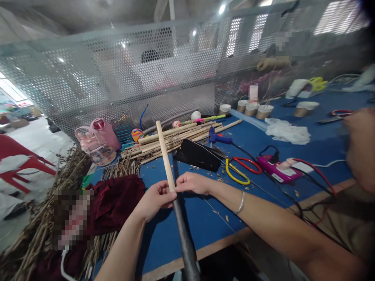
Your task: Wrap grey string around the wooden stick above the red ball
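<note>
A pale wooden stick (164, 156) slants up and away from me over the blue tabletop. Its near part is a dark grey, thicker length (184, 238) that runs down toward my body. My left hand (157, 198) is closed around the stick where pale wood meets dark grey, thumb on top. From the other side, my right hand (193, 183), with a silver bangle at the wrist, has its fingers pinched together against the stick at that same spot. What the right fingertips hold, if anything, is too small to make out. Dark red cloth (117, 199) lies left of my left hand.
More wooden sticks (187, 134) lie behind, beside a black flat piece (199, 155). A blue glue gun (218, 137), scissors (240, 168) with red and yellow handles and a magenta power strip (278, 169) sit rightward. Another person's arm (363, 148) shows at far right. Dried stalks (35, 230) fill the left.
</note>
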`<state>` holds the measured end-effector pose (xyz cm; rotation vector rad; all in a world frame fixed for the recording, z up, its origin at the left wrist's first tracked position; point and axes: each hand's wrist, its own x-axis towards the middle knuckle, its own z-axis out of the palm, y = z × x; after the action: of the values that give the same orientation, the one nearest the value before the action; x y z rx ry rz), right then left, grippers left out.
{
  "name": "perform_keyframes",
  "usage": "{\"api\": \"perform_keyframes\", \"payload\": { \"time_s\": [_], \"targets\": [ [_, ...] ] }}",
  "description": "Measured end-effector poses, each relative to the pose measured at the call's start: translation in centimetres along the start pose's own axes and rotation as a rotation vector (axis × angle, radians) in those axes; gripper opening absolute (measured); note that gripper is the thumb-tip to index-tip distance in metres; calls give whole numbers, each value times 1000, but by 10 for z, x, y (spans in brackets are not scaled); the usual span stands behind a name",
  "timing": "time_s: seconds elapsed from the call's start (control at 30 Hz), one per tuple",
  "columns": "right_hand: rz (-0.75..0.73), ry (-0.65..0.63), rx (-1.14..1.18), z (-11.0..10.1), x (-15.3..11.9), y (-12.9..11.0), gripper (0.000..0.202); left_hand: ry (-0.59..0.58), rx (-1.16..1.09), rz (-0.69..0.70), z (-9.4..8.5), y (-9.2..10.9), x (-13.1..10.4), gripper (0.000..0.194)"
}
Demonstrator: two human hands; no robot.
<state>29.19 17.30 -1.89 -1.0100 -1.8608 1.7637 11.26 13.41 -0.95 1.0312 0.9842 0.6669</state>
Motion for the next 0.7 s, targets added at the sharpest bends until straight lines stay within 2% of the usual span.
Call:
{"api": "perform_keyframes", "payload": {
  "time_s": [0.2, 0.3, 0.37, 0.43, 0.5, 0.53, 0.57, 0.6, 0.7],
  "targets": [
    [-18, -131, -109, -8, -2, 0, 20, 57, 28, 9, 6, -1, 1, 38],
    [-7, -94, -195, -9, -2, 3, 22, 83, 73, 8, 7, -1, 2, 36],
    [-62, 79, -281, -10, -3, 2, 22, 120, 115, 18, 8, 1, 2, 35],
    [-199, 360, -318, -11, -4, -1, 27, 168, 143, 40, 9, 3, 1, 33],
    [-334, 627, -251, -11, -7, -6, 40, 199, 159, 59, 10, 4, 0, 30],
    [-376, 694, -184, -9, -8, -8, 46, 204, 163, 62, 10, 5, 0, 29],
    [-392, 704, -103, -6, -8, -9, 50, 201, 162, 63, 10, 5, 0, 29],
    [-383, 662, -16, -2, -8, -10, 53, 192, 158, 65, 10, 5, -1, 29],
    [-256, 367, 211, 15, -7, -9, 59, 151, 135, 82, 10, 4, -1, 31]
  ]
}}
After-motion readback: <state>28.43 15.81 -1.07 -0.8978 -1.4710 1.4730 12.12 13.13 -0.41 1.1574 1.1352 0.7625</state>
